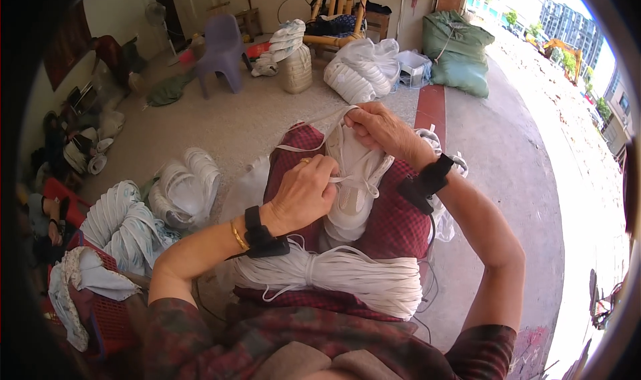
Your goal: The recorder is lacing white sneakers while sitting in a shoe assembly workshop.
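Shirt (220, 340) and lace bundle (364, 276) lie below the shoe (349, 210), between the thighs (399, 226). Left of it, the left hand (304, 190) pinches lace (341, 179); above, the right hand (379, 129) does; threading looks partial, slack remaining.

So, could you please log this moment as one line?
left hand: pinching lace; right hand: gripping lace; white shoe: between thighs; lace bundle: across thighs
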{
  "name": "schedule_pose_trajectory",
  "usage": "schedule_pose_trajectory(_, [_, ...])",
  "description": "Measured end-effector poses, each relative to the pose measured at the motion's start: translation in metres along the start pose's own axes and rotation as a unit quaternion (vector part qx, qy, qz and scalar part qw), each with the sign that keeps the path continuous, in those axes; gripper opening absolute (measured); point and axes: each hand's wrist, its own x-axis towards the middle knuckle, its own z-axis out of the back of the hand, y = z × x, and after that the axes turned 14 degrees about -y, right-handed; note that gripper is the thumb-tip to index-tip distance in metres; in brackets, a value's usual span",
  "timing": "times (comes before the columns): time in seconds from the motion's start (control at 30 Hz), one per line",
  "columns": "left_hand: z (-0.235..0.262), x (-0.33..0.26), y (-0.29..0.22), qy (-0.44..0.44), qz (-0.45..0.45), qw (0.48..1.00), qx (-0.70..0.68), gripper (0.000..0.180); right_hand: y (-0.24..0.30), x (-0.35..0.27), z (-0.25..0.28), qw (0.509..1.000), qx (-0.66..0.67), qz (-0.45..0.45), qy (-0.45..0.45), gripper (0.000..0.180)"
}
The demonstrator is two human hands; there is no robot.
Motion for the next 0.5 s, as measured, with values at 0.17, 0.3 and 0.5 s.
schedule_pose_trajectory(0.17, [0.008, 0.005, 0.0, -0.012, -0.011, 1.0, -0.02, 0.011, -0.015, 0.005, 0.003, 0.997, -0.033, 0.063, 0.006, 0.012])
schedule_pose_trajectory(0.3, [0.013, 0.012, 0.0, 0.045, 0.038, 0.985, -0.161, 0.003, -0.021, 0.006, 0.004, 0.978, -0.11, 0.179, -0.019, 0.01])
schedule_pose_trajectory(0.5, [0.017, 0.021, 0.019, 0.156, 0.087, 0.962, -0.206, 0.015, -0.019, 0.003, 0.0, 0.971, -0.123, 0.204, -0.035, 0.011])
